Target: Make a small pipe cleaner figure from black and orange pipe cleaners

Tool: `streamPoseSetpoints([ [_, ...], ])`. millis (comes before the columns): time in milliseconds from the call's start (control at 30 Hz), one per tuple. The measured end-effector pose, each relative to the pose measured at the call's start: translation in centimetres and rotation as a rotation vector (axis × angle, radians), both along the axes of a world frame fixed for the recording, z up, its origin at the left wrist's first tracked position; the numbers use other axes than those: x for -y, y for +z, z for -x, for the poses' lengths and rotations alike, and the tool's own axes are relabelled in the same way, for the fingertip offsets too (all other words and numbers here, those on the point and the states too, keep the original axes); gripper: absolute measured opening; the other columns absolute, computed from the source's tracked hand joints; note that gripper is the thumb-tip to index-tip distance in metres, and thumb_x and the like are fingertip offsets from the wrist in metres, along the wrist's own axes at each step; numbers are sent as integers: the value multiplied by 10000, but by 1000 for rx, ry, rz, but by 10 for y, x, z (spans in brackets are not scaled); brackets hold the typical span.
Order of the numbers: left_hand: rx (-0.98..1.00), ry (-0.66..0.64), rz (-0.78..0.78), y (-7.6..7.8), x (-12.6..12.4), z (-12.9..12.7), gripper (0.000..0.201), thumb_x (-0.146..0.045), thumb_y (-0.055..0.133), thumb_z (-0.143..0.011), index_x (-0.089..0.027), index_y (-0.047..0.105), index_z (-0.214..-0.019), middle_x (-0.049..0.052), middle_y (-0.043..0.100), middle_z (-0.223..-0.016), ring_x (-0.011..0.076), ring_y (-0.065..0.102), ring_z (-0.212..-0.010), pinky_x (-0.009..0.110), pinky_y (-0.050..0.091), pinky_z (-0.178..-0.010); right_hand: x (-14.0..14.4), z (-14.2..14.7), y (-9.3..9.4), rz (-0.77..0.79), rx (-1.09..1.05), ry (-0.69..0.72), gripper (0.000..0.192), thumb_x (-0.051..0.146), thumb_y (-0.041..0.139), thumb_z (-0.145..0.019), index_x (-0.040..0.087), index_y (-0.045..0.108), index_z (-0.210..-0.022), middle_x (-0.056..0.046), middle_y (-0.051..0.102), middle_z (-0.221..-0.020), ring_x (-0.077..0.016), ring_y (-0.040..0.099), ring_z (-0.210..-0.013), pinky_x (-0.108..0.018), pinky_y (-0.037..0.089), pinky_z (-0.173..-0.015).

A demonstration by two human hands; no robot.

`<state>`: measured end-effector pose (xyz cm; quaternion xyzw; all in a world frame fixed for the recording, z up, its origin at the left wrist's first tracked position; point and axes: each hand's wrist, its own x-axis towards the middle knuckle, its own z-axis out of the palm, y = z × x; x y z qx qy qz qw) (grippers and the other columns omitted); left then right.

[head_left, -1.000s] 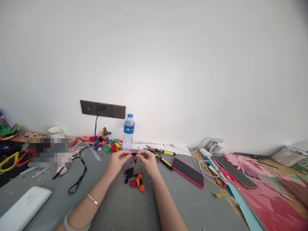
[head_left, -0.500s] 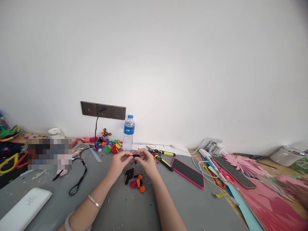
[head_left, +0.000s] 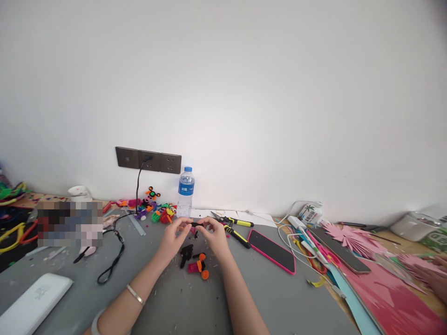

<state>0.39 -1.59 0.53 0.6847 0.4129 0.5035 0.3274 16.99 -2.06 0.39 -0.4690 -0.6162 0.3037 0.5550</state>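
My left hand (head_left: pixel 173 237) and my right hand (head_left: pixel 214 235) meet above the grey table (head_left: pixel 167 302), both pinching a short black pipe-cleaner piece (head_left: pixel 196 224) between thumb and fingertips. Just below them on the table lie a black twisted piece (head_left: pixel 186 253) and a small pink, orange and black pipe-cleaner piece (head_left: pixel 198 267). A silver bracelet sits on my left wrist.
Yellow-handled pliers (head_left: pixel 233 225), a pink-cased phone (head_left: pixel 273 250), a water bottle (head_left: pixel 185 191), coloured pipe-cleaner figures (head_left: pixel 157 209), a black cord (head_left: pixel 113 260), a white power bank (head_left: pixel 33 302). Cables, another phone (head_left: pixel 340 253) and pink paper (head_left: pixel 391 298) lie right; another person's hand (head_left: pixel 435 277) at far right.
Both hands stay together on the black piece, with only small finger movements. The view has shifted slightly.
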Motion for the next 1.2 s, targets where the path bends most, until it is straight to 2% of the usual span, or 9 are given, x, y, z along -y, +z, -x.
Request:
streamPoseSetpoints([
  [100, 22, 15, 22, 0, 0, 0, 239, -382, 559, -863, -201, 649, -991, 68, 715, -940, 215, 677, -895, 299, 549, -745, 0, -1, 1, 6, -25, -11, 169, 351, 676, -751, 190, 679, -803, -29, 670, -750, -169, 533, -645, -283, 426, -618],
  [267, -10, 2, 13, -6, -4, 2, 248, -342, 621, -814, -207, 658, -1017, 59, 721, -954, 199, 674, -838, 295, 544, -720, 1, 0, 3, -6, -43, 41, 126, 301, 675, -743, 196, 697, -809, -33, 697, -799, -174, 552, -683, -293, 449, -663],
  [367, -19, -10, 6, -8, -5, 2, 222, -348, 606, -824, -208, 675, -983, 63, 731, -972, 207, 675, -862, 303, 544, -737, 2, 1, 4, 2, -23, 58, 123, 285, 659, -751, 201, 715, -822, -35, 715, -814, -180, 556, -692, -303, 459, -677],
  [467, -20, -24, 7, -7, -5, 2, 197, -356, 593, -833, -196, 682, -904, 55, 740, -900, 204, 676, -816, 300, 541, -724, 3, 0, 4, 2, 1, 74, 136, 279, 654, -758, 205, 720, -853, -34, 716, -838, -181, 551, -709, -305, 458, -693],
  [600, 11, 24, 15, -3, -5, 2, 188, -348, 594, -821, -187, 681, -867, 54, 738, -877, 204, 674, -795, 291, 537, -698, 2, -2, 3, -22, 37, 67, 208, 260, 649, -764, 205, 700, -958, -21, 686, -832, -173, 555, -713, -293, 428, -689],
  [733, 12, 32, -1, -2, -5, 3, 172, -339, 598, -808, -195, 670, -867, 45, 725, -869, 192, 664, -774, 281, 541, -679, 1, -2, 2, -53, 63, 43, 103, 258, 620, -779, 201, 672, -845, -19, 669, -795, -172, 554, -699, -290, 424, -679],
  [933, -16, 10, -11, -6, -6, 2, 155, -335, 583, -813, -200, 644, -855, 25, 700, -819, 170, 642, -718, 272, 536, -664, 2, -1, 0, -117, 102, 54, 159, 232, 622, -778, 219, 675, -928, -20, 667, -845, -176, 558, -722, -293, 445, -696],
  [1200, -28, -19, -24, -7, -7, 2, 121, -292, 566, -809, -203, 637, -851, 12, 683, -791, 160, 631, -704, 257, 524, -656, 4, 0, 2, -135, 145, 35, 102, 226, 609, -803, 225, 682, -874, -18, 660, -813, -184, 558, -740, -305, 443, -715],
])
